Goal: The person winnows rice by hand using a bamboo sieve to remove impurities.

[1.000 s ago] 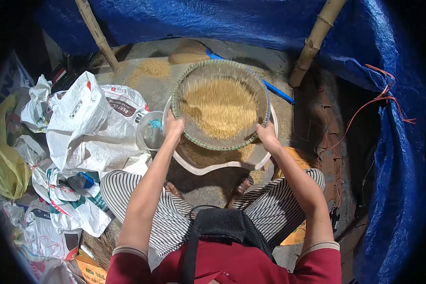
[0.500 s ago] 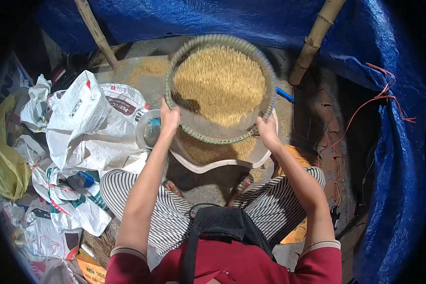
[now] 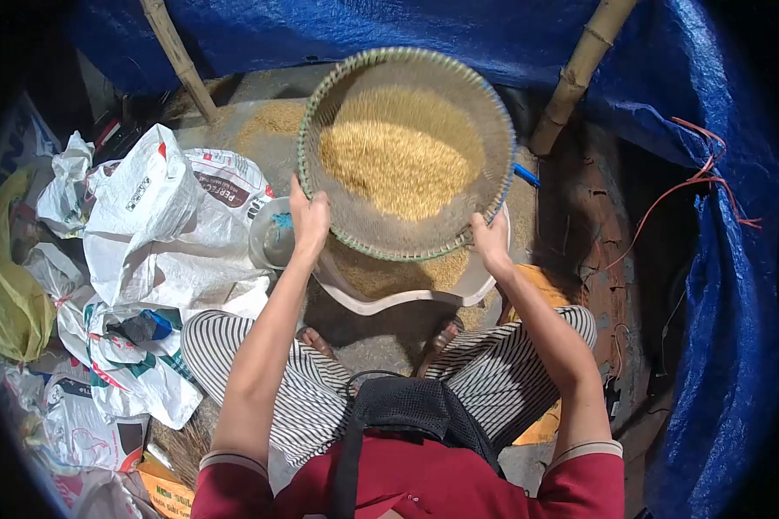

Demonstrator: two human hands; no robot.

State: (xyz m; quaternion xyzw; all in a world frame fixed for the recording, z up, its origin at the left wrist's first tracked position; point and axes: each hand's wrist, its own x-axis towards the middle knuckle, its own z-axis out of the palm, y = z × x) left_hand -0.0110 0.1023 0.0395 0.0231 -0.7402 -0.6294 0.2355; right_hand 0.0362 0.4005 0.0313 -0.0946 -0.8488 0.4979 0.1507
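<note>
A round woven winnowing basket with a green-bound rim is held up in front of me, tilted. Golden grain, blurred by motion, lies and flies inside it. My left hand grips the rim at the lower left, thumb on top. At the lower right my right hand is closed on the same rim. Beneath the basket stands a wide whitish basin holding more grain; the basket hides most of it.
White woven sacks and a yellow one pile up at left. A small plastic bowl sits beside the basin. Bamboo poles and blue tarpaulin surround the space. Spilled grain covers some floor.
The basket's far edge has risen, and its near part tilts so more of the inner wall shows. The grain has shifted toward me and bunched up. Both hands keep their hold.
</note>
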